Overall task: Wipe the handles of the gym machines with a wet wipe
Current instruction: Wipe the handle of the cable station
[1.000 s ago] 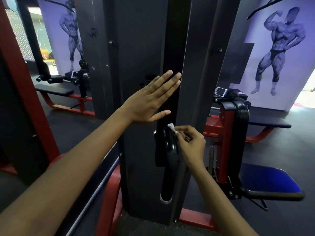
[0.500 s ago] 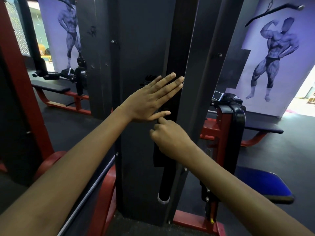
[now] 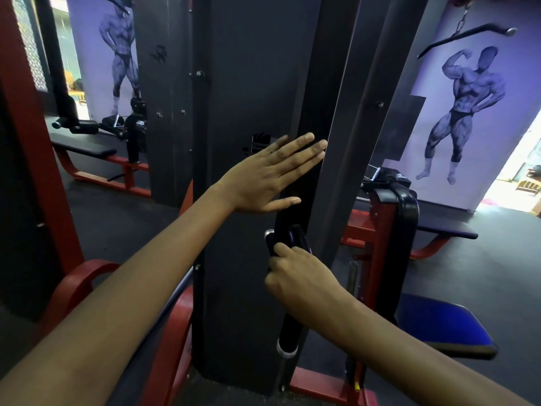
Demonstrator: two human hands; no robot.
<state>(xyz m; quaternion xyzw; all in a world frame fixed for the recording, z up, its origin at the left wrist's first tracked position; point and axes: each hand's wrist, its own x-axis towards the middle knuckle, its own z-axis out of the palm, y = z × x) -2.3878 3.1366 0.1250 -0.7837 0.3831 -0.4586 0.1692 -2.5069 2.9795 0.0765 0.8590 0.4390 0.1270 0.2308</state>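
Head view: black vertical handle [image 3: 288, 326], silver-capped bottom.

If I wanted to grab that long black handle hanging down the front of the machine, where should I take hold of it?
Probably the bare stretch of the black handle, below the right hand and above its silver end cap. It hangs near upright in the gap between the dark panels, so come from the front and wrap your fingers around it sideways. The left hand lies flat on the panel above.
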